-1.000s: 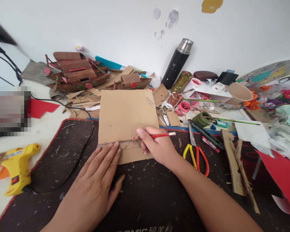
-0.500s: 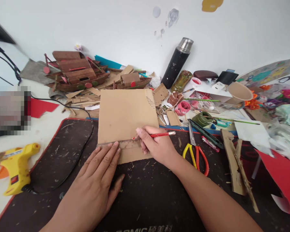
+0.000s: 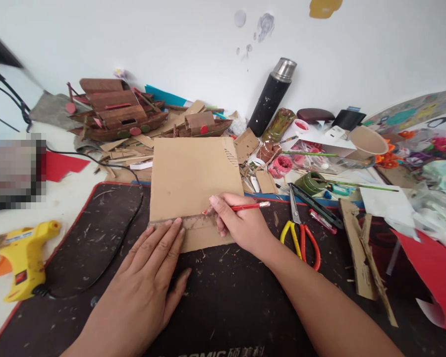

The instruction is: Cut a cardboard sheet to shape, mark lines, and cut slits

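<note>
A flat piece of cardboard (image 3: 195,173) lies on the dark desk mat (image 3: 223,297) in front of me. Across its lower part runs a thin, see-through ruler (image 3: 193,221). My left hand (image 3: 152,263) lies flat with its fingertips pressing on the ruler's left end, fingers stretched and thumb out to the side on the mat. In my right hand (image 3: 234,218) is a red pencil (image 3: 250,206), gripped between thumb and fingers. Its tip points left and meets the cardboard by the ruler's upper edge. The ruler's right end is hidden under this hand.
To the left lies a yellow glue gun (image 3: 27,258) with its cable looping over the mat. Scissors (image 3: 297,233) and a cutter (image 3: 315,206) lie at right, near cardboard strips (image 3: 362,253). Model boats (image 3: 122,109), paint jars (image 3: 280,166) and a black flask (image 3: 272,96) stand behind.
Almost nothing differs. Both hands, the ruler, the pencil and the cardboard keep their places; the view has shifted very slightly.
</note>
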`<action>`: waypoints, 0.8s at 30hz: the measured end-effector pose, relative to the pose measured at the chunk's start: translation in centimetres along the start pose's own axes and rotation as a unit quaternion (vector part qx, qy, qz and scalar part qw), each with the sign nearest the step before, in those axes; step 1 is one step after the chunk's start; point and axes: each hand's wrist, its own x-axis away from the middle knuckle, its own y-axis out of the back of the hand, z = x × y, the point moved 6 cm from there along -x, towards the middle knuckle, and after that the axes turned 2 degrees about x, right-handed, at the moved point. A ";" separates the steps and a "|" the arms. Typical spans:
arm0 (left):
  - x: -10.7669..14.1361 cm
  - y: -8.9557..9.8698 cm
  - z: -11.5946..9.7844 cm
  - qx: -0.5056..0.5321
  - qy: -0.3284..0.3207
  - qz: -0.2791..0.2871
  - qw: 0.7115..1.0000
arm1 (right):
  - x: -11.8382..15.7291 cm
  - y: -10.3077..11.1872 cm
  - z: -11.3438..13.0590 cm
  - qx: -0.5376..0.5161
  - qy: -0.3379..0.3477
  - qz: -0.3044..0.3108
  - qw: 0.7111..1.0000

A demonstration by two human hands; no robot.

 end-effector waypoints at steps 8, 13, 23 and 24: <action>-0.1 0.0 0.0 -0.004 -0.003 -0.001 1.000 | 0.0 0.0 -0.3 0.003 -0.005 0.005 1.000; 0.0 0.0 0.0 0.000 0.003 -0.004 1.000 | -0.1 -0.1 -0.1 0.011 -0.017 0.008 1.000; 0.0 0.0 0.1 0.015 0.009 -0.007 1.000 | -0.1 0.2 -0.2 -0.016 -0.019 -0.007 1.000; 0.0 0.0 0.1 0.015 0.008 -0.007 1.000 | -0.1 0.2 -0.2 -0.014 -0.018 -0.006 1.000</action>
